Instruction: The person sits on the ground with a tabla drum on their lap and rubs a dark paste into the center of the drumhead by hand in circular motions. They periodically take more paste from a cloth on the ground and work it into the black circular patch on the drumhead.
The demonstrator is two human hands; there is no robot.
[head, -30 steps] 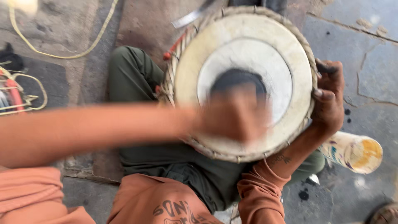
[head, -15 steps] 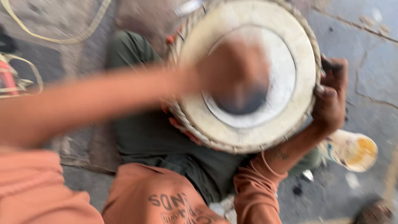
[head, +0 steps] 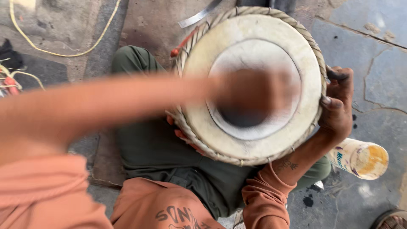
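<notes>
**Me:** Drum first: a round hand drum with a pale skin head, a dark circular patch at its centre and a rope-laced rim. It rests tilted in my lap, head facing up at me, above my dark green trousers.

**Listener:** What is furthest left?

**Me:** A yellow cord loops over the stone floor, with a tangle of red and pale wire near the left edge. My orange sleeve fills the lower left corner.

**Listener:** And your left hand?

**Me:** My bare left forearm stretches from that sleeve across to the drum. My left hand sits over the dark patch, but it is blurred, so I cannot tell whether the fingers are apart or together, nor whether they touch the skin.

**Listener:** Further right?

**Me:** My right hand is clamped on the drum's right rim, fingertips curled over the rope edge, wrist below. Its orange cuff is pushed back from a small tattoo.

**Listener:** Anything beyond that?

**Me:** A cylindrical container with a yellow-stained end lies on its side on the floor, just beside my right wrist. A strip of metal lies on the floor above the drum.
</notes>
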